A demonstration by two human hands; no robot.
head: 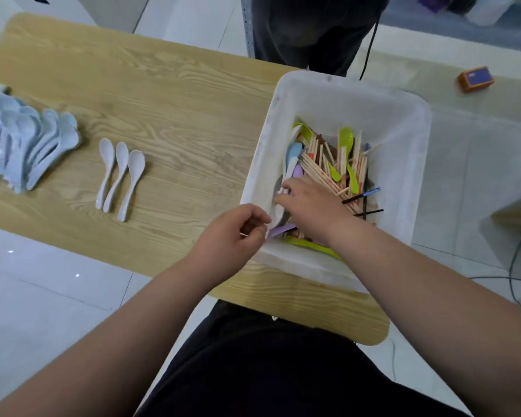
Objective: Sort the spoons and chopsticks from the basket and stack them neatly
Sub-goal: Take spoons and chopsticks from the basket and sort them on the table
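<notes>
The basket (343, 82) stood at the right edge of the table (178, 100), full of mixed chopsticks (322, 173) and coloured spoons. The right hand (309, 206) was inside it at the left wall, palm down, fingers bent and pinching a white spoon (290, 171). The left hand (238, 233) was just outside the basket's near left corner, fingers curled close to the thumb; I cannot tell if it held anything. Three spoons (121, 179) lay side by side in the table's middle, and a spoon pile (21, 145) lay at the left edge.
</notes>
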